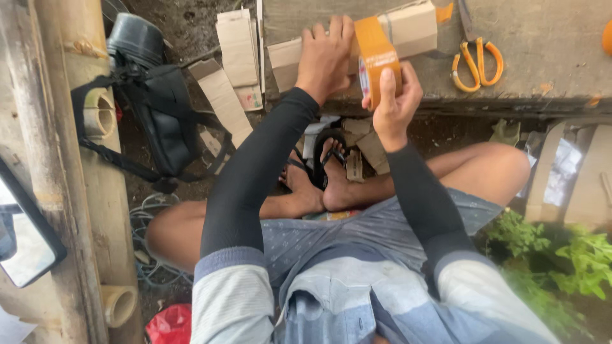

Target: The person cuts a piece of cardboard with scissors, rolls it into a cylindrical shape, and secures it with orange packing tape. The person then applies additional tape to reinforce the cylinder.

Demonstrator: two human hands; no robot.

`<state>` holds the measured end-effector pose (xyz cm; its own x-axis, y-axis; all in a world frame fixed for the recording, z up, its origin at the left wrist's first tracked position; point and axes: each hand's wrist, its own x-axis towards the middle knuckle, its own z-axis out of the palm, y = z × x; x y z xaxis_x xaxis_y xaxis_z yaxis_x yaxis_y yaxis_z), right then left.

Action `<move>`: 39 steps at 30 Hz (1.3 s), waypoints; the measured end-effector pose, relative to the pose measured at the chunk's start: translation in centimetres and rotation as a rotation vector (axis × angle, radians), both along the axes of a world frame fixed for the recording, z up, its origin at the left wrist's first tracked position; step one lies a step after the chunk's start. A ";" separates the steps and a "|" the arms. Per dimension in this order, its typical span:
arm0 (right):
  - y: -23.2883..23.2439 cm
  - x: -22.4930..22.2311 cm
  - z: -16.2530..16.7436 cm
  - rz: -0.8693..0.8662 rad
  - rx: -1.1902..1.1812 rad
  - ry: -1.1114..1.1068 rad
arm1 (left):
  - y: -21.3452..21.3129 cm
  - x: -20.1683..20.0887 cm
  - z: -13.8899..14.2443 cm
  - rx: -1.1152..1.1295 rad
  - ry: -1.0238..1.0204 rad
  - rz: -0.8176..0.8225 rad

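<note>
Right hand is clamped on one roll of orange-brown packing tape, thumb over its outer face, at about 12 o'clock in the view. Left hand lies flat, fingers spread, pressing one folded cardboard piece onto the concrete slab just at the roll's 9 o'clock. One pair of orange-handled scissors rests at the roll's 3 o'clock; one black bag sits at 9 o'clock.

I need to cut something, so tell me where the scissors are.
The scissors with orange handles lie on the grey slab at the upper right of the head view, just right of the cardboard piece and the tape roll in the right hand.
</note>
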<state>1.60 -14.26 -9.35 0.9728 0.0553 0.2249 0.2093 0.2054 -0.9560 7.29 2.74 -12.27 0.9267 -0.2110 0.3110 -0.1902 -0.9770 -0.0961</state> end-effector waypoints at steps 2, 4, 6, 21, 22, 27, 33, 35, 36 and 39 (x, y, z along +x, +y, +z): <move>-0.3 -0.4 0.0 0.004 -0.017 0.017 | 0.1 0.6 -0.2 0.033 0.004 -0.002; -0.8 -1.1 -0.2 0.010 -0.026 0.058 | 0.2 1.0 -0.6 0.012 0.043 -0.023; -1.0 -1.5 -0.7 0.008 -0.053 0.046 | 0.6 2.0 -1.1 -0.064 0.054 -0.044; -2.2 -3.9 -1.7 0.002 0.050 0.080 | 3.7 6.3 1.1 -0.527 0.938 -0.233; -2.2 -3.9 -2.0 0.039 0.107 0.008 | 3.8 5.8 1.4 -0.545 0.876 -0.231; -1.0 -2.6 -4.3 -0.023 0.080 -0.077 | 3.2 0.9 3.1 -0.349 0.340 -0.287; 0.2 -1.4 -3.9 -0.075 0.056 -0.098 | 1.1 -2.0 0.9 -0.053 -0.098 -0.108; 0.5 -0.6 -2.8 -0.085 0.042 -0.134 | 1.3 -0.9 0.1 -0.117 0.000 -0.142; 0.7 -0.1 -2.1 -0.079 0.042 -0.158 | 1.5 -0.2 -0.1 -0.141 0.032 -0.160; 1.1 1.2 -0.3 -0.079 0.008 -0.144 | 1.8 0.8 0.1 -0.140 0.020 -0.159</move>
